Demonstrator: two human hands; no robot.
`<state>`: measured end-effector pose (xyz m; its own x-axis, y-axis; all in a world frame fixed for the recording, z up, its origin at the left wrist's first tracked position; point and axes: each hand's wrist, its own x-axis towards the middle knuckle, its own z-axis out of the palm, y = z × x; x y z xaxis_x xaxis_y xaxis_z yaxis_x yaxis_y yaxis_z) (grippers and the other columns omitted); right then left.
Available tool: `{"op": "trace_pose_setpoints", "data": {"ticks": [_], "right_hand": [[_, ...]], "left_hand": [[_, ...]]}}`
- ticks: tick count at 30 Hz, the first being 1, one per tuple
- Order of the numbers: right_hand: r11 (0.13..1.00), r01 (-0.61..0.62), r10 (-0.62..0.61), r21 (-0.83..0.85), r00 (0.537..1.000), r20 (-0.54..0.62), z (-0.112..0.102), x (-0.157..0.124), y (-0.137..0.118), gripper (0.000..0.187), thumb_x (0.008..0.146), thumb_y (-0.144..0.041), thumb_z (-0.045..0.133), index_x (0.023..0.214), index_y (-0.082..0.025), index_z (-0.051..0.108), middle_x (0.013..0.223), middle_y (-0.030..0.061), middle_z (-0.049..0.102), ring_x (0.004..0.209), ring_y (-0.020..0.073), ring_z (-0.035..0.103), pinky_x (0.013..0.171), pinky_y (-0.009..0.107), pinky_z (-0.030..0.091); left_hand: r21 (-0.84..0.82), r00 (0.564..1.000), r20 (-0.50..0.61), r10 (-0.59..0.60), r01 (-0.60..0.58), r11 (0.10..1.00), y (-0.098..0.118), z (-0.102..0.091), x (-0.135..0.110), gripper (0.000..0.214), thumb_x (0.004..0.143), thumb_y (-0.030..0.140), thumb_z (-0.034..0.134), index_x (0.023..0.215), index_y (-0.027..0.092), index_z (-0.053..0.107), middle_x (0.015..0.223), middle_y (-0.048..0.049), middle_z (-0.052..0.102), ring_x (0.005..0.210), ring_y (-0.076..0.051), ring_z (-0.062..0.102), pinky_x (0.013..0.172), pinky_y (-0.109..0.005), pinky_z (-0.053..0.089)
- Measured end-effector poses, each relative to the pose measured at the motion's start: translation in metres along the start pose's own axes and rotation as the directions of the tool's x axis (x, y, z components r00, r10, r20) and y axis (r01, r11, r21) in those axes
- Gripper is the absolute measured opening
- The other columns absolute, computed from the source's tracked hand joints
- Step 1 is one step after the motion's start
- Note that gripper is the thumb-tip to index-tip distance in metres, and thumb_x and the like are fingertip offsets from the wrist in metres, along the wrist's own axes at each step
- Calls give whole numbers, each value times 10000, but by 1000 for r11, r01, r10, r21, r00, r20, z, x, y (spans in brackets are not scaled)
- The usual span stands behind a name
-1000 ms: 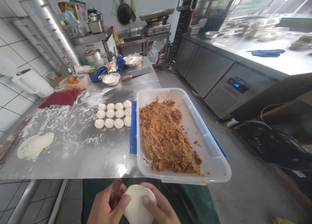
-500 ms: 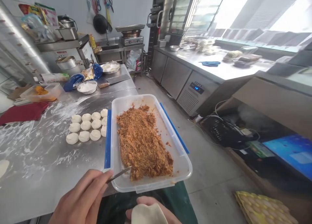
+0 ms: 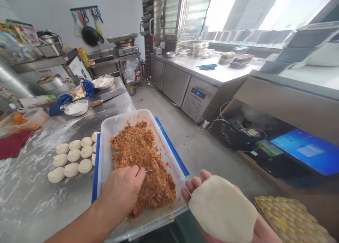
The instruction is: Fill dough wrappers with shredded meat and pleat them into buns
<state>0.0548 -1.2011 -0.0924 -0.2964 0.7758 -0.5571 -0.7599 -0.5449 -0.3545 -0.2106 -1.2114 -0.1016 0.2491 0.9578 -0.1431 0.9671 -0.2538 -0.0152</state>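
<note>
My left hand (image 3: pixel 124 186) is closed around a thin metal spatula (image 3: pixel 150 171). Only a short bit of its blade shows, at the reddish-brown minced filling (image 3: pixel 140 147). The filling lies heaped in a clear plastic tub (image 3: pixel 106 126) with blue side clips. To the right of the tub my right hand (image 3: pixel 194 184) is palm up, fingers curled at the edge of a flat round dough wrapper (image 3: pixel 222 209). The wrapper covers most of the palm. Left of the tub, several pleated buns (image 3: pixel 75 155) stand in rows on the floured steel table (image 3: pixel 34 200).
Behind the buns are a bowl of flour (image 3: pixel 76 108), a cleaver (image 3: pixel 112 94) and a plastic box with orange contents (image 3: pixel 21 119). A tray of eggs (image 3: pixel 291 214) is at the lower right. A steel counter (image 3: pixel 176 82) runs along the window side.
My left hand has moved forward and right with the spatula, from the tub's near edge to over the filling. My right hand has risen into view with the wrapper lying flat. The view has shifted right.
</note>
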Motion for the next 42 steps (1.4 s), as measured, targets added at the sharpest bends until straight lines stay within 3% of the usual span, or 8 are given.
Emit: {"op": "trace_pose_setpoints", "data": {"ticks": [6, 10, 19, 31, 34, 37, 42], "right_hand": [[996, 85, -78, 27, 979, -187, 27, 17, 4, 508, 855, -601, 656, 1087, -189, 840, 1119, 187, 834, 1133, 339, 765, 1061, 453, 609], [994, 108, -101, 35, 981, -166, 27, 21, 6, 492, 879, -597, 633, 1025, -180, 850, 1028, 179, 844, 1066, 325, 780, 1094, 475, 581], [992, 119, -117, 48, 992, -38, 21, 23, 5, 484, 913, -565, 642, 1059, -148, 839, 995, 191, 836, 1056, 344, 777, 1037, 461, 617], [992, 124, -122, 25, 990, -67, 24, 22, 5, 488, 871, -574, 696, 1070, -152, 838, 991, 196, 838, 1049, 345, 777, 1028, 459, 618], [989, 150, -150, -2, 986, -79, 27, 21, 7, 492, 864, -584, 697, 1051, -153, 841, 979, 200, 839, 1040, 356, 777, 1048, 487, 604], [989, 150, -150, -10, 984, -94, 29, 19, 6, 486, 874, -581, 681, 1041, -154, 841, 991, 186, 843, 1070, 363, 770, 1073, 499, 585], [992, 124, -125, -14, 990, -66, 32, 16, -1, 487, 890, -550, 690, 1125, -141, 808, 1028, 173, 844, 1101, 342, 759, 1064, 471, 577]], "left_hand": [[-31, 989, 70, 134, -132, 991, 5, 5, 13, 334, 933, 34, 465, 1149, 221, 638, 915, -22, 690, 812, -240, 709, 664, -357, 550], [-82, 975, 120, 189, -180, 980, 8, 3, 15, 340, 966, 67, 432, 1208, 224, 613, 921, -14, 702, 807, -239, 724, 658, -361, 547], [-138, 954, 205, 220, -195, 971, 16, 3, 10, 282, 965, 110, 406, 1074, 249, 627, 918, -12, 714, 782, -264, 733, 634, -388, 542], [-345, 960, 166, 225, -158, 925, 16, 3, 7, 242, 969, 166, 476, 981, 266, 696, 875, -5, 747, 758, -211, 716, 627, -328, 409], [-512, 960, 160, 230, -118, 851, 12, -2, 11, 236, 972, 178, 500, 894, 240, 713, 850, -12, 755, 797, -188, 698, 681, -304, 402], [-678, 946, 200, 253, -53, 733, 3, -10, 16, 252, 939, 178, 541, 717, 201, 658, 689, 12, 663, 692, -139, 603, 672, -279, 370], [-852, 901, 401, 163, 302, 428, -14, -37, 7, 294, 961, 339, 597, 749, 169, 710, 643, 33, 581, 632, -105, 511, 612, -230, 365]]}}
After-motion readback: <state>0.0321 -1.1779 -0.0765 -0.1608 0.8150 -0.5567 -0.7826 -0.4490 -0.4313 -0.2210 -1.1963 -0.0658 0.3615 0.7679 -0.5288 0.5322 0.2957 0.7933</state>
